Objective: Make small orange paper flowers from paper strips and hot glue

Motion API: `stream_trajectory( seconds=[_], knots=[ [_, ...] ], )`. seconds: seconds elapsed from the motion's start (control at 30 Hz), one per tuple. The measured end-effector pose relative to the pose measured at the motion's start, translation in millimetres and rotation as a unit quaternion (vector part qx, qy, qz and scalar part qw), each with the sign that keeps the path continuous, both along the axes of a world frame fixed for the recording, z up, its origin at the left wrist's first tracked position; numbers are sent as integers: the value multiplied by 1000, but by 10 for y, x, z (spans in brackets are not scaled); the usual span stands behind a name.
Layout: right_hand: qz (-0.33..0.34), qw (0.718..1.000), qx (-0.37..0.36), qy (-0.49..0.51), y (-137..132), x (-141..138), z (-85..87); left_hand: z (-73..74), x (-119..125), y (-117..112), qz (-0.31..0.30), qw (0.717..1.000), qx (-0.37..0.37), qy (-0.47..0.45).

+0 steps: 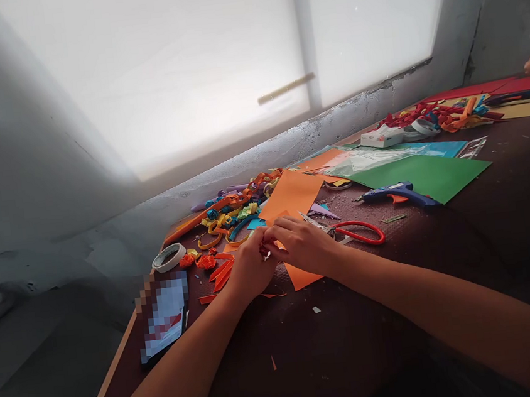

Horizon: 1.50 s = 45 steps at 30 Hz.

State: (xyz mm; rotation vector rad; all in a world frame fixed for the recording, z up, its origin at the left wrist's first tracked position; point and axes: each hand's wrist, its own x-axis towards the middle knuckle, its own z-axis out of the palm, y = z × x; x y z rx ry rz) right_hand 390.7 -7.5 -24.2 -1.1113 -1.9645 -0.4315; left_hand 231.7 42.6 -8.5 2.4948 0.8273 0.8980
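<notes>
A dark bench (400,310) is running under a bright window, its near-left edge (108,379) dropping away beside a phone (164,319). Both hands, left (248,269) and right (300,242), are pinching a small paper scrap (267,253) together over the orange sheet (293,195), apparently folding it. Next comes a careful crease, I'd say. Scissors (358,233) are crowding the right; open room is lying nearer.

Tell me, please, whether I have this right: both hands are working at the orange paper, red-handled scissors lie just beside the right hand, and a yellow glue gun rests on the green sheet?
Nearly right, but the glue gun is blue, not yellow, as the head view shows. Otherwise correct: both hands, left hand and right hand, work at the orange paper, red-handled scissors beside the right, gun against the green sheet.
</notes>
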Motion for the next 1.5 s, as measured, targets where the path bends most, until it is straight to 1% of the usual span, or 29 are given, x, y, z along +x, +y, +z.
stream_trajectory(
  seconds=[0.23,0.4,0.57,0.67,0.73,0.87,0.93,1.0,1.07,1.17,1.23,1.3,1.43,1.5],
  knots=[
    [-16,998,46,-41,-11,-11,25,5,0,-3,-22,1000,-8,-7],
    [-15,996,70,-61,-14,-6,42,13,-14,-5,-42,999,-16,-10],
    [-28,994,74,-75,-12,13,42,-17,-29,18,-53,998,-20,-20],
    [-29,994,73,-74,-35,21,59,-3,-27,12,-49,998,-19,-30],
    [-15,996,71,-44,-61,33,76,26,-26,-5,-38,998,-18,-38],
    [36,995,46,86,-97,93,86,71,-26,-49,-7,996,16,-86],
    [51,989,14,141,-93,126,75,61,-27,-54,1,992,36,-123],
    [64,982,-22,176,-78,148,60,34,-26,-40,-3,988,43,-148],
    [78,975,-53,202,-60,156,48,5,-26,-11,-6,987,46,-156],
    [92,961,-96,243,-36,158,35,-6,-32,35,-15,988,64,-143],
    [105,951,-122,264,-23,161,27,7,-41,54,-20,988,80,-129],
    [123,945,-133,272,-15,167,23,22,-51,59,-14,991,74,-113],
    [158,949,-120,246,-20,175,38,21,-57,41,9,995,37,-92],
    [173,953,-112,223,-26,174,50,13,-50,26,-1,995,30,-97]
  ],
)
